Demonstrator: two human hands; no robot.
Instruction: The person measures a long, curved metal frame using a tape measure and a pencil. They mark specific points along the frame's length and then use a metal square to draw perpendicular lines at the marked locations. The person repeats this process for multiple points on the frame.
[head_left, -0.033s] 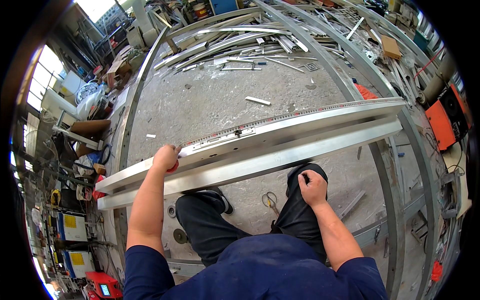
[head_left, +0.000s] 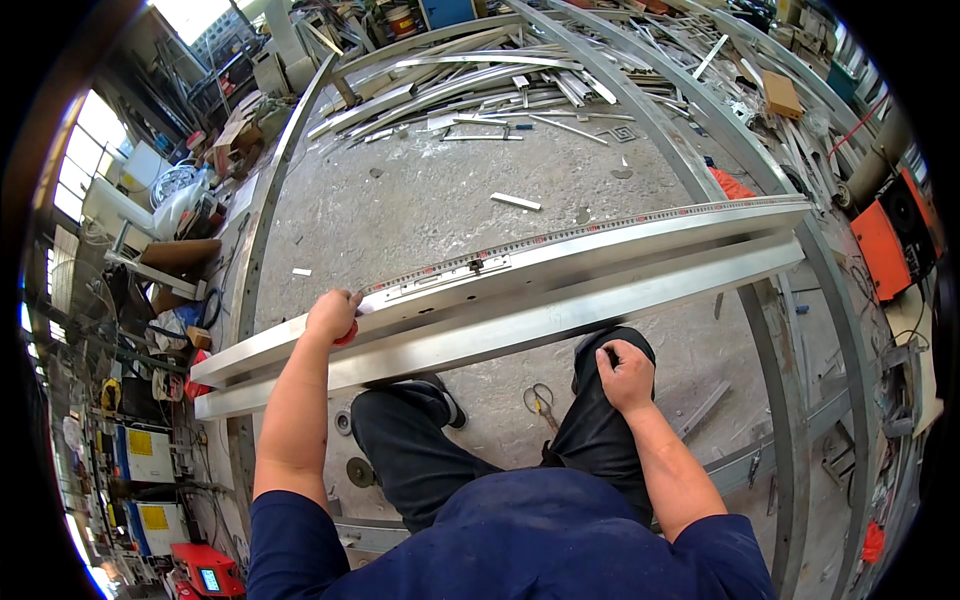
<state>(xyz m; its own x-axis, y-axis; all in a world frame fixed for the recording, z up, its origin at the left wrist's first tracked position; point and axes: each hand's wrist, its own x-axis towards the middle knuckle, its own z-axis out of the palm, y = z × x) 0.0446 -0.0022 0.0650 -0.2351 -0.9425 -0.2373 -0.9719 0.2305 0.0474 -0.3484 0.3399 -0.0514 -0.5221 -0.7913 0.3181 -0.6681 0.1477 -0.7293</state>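
Observation:
My left hand [head_left: 333,316] is closed around a tape measure, whose red case [head_left: 348,334] shows below the fingers. The pulled-out tape blade [head_left: 540,240] lies along the far edge of a long silver metal profile [head_left: 600,247], reaching its right end. A lock-like metal fitting [head_left: 477,266] is set in the profile's top face, and small holes show in its side. Nearer to me, a second silver profile [head_left: 480,352] runs alongside with a gap between. My right hand [head_left: 627,374] rests on my right knee, fingers curled in; what they hold, if anything, is hidden.
Steel frame beams [head_left: 775,350] support the profiles at both ends. Scissors [head_left: 541,403] lie on the floor between my legs. A short offcut [head_left: 516,201] and a heap of metal strips [head_left: 470,85] lie beyond. An orange machine [head_left: 895,235] stands at the right.

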